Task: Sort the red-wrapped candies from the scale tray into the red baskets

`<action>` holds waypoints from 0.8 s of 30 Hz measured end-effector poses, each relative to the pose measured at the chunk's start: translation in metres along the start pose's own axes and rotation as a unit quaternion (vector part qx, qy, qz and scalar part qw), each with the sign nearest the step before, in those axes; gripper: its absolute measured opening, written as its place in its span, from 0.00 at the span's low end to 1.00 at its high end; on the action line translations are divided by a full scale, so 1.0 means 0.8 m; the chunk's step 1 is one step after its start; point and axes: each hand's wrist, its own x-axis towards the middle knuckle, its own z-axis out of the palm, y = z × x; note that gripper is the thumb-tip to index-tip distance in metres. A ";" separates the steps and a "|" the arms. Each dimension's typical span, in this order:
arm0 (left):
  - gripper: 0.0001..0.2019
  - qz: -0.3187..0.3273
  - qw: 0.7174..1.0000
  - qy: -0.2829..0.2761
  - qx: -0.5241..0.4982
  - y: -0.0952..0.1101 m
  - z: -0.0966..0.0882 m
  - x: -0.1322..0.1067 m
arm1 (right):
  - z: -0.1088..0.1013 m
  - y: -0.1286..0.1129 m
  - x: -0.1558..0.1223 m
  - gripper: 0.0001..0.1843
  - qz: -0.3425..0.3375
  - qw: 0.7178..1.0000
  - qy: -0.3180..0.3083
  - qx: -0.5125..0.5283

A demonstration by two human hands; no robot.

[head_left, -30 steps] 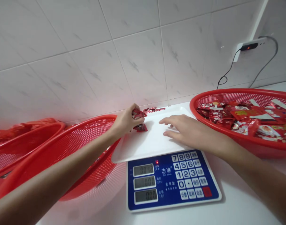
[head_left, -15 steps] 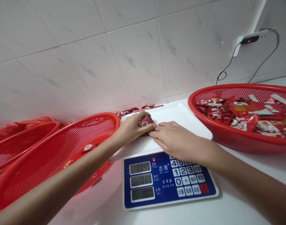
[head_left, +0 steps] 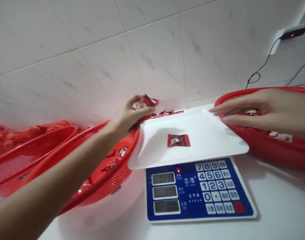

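My left hand [head_left: 134, 111] is raised above the left end of the white scale tray [head_left: 217, 140], closed on a bunch of red candy packets [head_left: 146, 101]. One red candy packet [head_left: 178, 140] lies alone in the middle of the tray. My right hand [head_left: 257, 106] hovers at the tray's right end, over the rim of the right red basket [head_left: 279, 150], with its fingers stretched out flat and nothing in them. The blue-faced electronic scale [head_left: 199, 190] stands in front, its displays lit.
A red mesh basket [head_left: 105, 180] with a few candies sits left of the scale, another red basket [head_left: 22, 150] beyond it. Loose candies [head_left: 167, 113] lie behind the tray along the tiled wall. A plug and black cable [head_left: 289, 35] hang at the upper right.
My left hand lifted off the tray with a bunch of candies, leaving one packet behind. My right hand drew away to the right, over the right basket. The view shifted left.
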 end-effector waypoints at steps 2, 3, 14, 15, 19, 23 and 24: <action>0.13 -0.006 0.996 0.088 -0.022 0.004 -0.048 0.000 | -0.008 0.030 -0.002 0.20 0.079 0.996 0.015 -0.033; 0.13 -0.001 0.993 0.112 -0.023 0.003 -0.070 -0.003 | -0.008 0.039 -0.002 0.19 0.096 0.994 0.049 -0.029; 0.21 -0.037 0.991 -0.114 -0.058 -0.008 -0.001 -0.058 | 0.106 -0.100 0.052 0.13 0.003 0.983 -0.180 0.025; 0.20 -0.027 0.986 -0.149 -0.063 -0.008 0.010 -0.059 | 0.109 -0.103 0.054 0.10 0.015 0.979 -0.187 0.082; 0.21 0.013 0.981 -0.176 -0.082 -0.009 0.020 -0.062 | 0.118 -0.125 0.050 0.09 0.025 0.914 -0.179 0.363; 0.19 0.083 0.995 -0.052 -0.032 -0.011 -0.038 -0.073 | 0.101 -0.141 0.044 0.23 -0.027 0.887 -0.140 0.439; 0.18 0.088 0.996 0.000 -0.006 -0.012 -0.061 -0.075 | 0.088 -0.131 0.044 0.24 -0.041 0.907 -0.120 0.402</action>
